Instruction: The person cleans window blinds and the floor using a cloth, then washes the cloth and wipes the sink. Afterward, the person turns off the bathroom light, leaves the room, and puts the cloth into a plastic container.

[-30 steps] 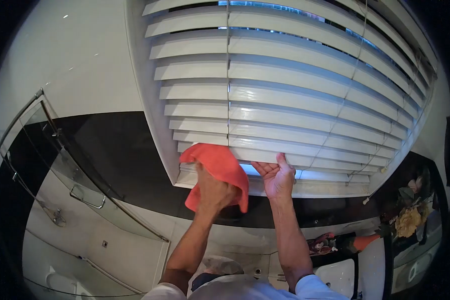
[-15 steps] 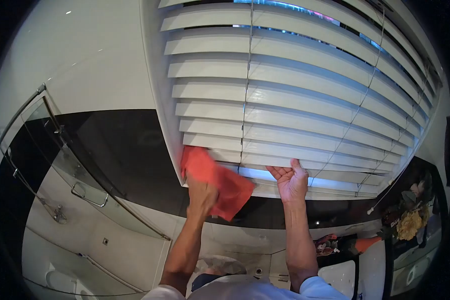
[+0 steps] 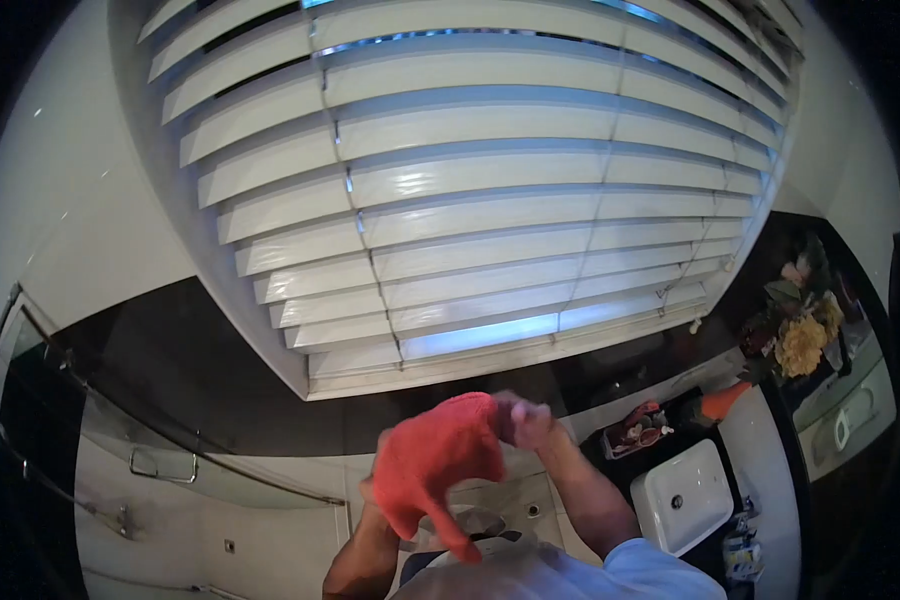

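A red cloth [image 3: 435, 460] hangs between my two hands, below the window sill and in front of my body. My left hand [image 3: 378, 480] is mostly hidden behind the cloth at its left edge, so its fingers do not show. At the cloth's upper right corner, my right hand [image 3: 526, 422] is closed on the fabric, slightly blurred. Above both hands are the white slatted blinds [image 3: 480, 200], their lowest slats a little above the white sill [image 3: 450, 378], with blue light in the gap.
On the right are a white sink [image 3: 682, 497], yellow flowers [image 3: 800, 345] and a bottle [image 3: 743, 553] beside the sink. A glass shower door with a metal handle [image 3: 165, 478] stands at the left. Pull cords hang by the blinds' right side.
Both hands have come away from the blinds and down toward my body. My right hand has let go of the bottom slat and taken hold of the cloth. The view has turned.
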`<state>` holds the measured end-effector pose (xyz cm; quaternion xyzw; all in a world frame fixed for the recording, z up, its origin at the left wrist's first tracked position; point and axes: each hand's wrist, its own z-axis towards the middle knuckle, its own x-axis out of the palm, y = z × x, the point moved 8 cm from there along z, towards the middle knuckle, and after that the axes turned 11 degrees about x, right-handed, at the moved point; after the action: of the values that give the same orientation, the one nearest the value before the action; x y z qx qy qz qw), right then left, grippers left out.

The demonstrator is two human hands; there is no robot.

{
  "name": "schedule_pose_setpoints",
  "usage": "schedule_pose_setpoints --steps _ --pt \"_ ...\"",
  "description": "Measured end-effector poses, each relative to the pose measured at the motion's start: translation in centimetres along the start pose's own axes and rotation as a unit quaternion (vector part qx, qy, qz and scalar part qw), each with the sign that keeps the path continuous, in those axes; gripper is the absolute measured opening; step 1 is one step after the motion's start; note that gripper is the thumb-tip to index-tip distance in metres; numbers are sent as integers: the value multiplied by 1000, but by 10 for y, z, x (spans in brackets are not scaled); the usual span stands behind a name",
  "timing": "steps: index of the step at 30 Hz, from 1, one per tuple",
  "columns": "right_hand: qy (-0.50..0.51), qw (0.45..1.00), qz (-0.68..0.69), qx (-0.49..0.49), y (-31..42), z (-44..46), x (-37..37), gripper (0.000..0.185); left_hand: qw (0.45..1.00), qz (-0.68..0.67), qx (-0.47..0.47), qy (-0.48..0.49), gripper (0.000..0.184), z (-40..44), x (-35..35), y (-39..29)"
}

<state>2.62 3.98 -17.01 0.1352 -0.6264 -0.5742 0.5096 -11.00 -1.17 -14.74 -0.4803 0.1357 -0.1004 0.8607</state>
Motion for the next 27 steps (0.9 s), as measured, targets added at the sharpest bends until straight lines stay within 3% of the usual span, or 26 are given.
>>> schedule_pose_setpoints --steps 1,2,5,6,7,8,9,11,14,15,17,22,24,25,26,27 --pt "54 996 65 38 -18 -14 -5 66 998 -48 -18 -36 46 3 -2 5" --pt "47 996 64 33 -20 -31 -13 66 992 -96 -38 -71 38 6 -4 11" --pt "-13 984 -132 123 -38 -78 -17 68 950 -233 -107 -178 18 8 -5 29" --pt "-157 981 -39 108 -30 -98 -21 63 950 -235 -111 -172 18 18 -2 28" --pt "-297 949 55 88 -26 -121 -29 58 982 -68 -163 -72 21 33 5 29" --pt "-303 948 57 82 -20 -130 -27 58 973 105 -202 32 28 42 13 32" --pt "-325 942 81 -14 -2 -142 -29 55 975 21 -215 -45 26 44 15 37" --pt "-324 916 171 -160 10 -169 -40 49 967 -139 -153 -152 22 75 32 9" --pt "-286 909 175 -247 65 -168 -11 45 906 -321 -97 -258 28 123 39 14" --pt "-288 907 174 -253 70 -165 -15 45 908 -321 -97 -252 28 130 42 20" --pt "-401 838 69 -363 89 -185 -32 33 849 -424 -92 -300 28 140 44 33" --pt "-471 800 -71 -365 130 -179 -47 22 830 -445 -98 -322 27 150 51 39" --pt "-531 696 -385 -292 150 -168 -40 14 823 -449 -104 -331 27 152 51 43" --pt "-519 653 -449 -321 165 -153 -28 12 829 -446 -92 -324 26 154 49 44" --pt "-519 653 -449 -320 171 -146 -32 12 835 -444 -80 -316 26 155 49 45" --pt "-519 618 -534 -250 174 -131 -36 14 835 -444 -80 -317 26 155 48 46"
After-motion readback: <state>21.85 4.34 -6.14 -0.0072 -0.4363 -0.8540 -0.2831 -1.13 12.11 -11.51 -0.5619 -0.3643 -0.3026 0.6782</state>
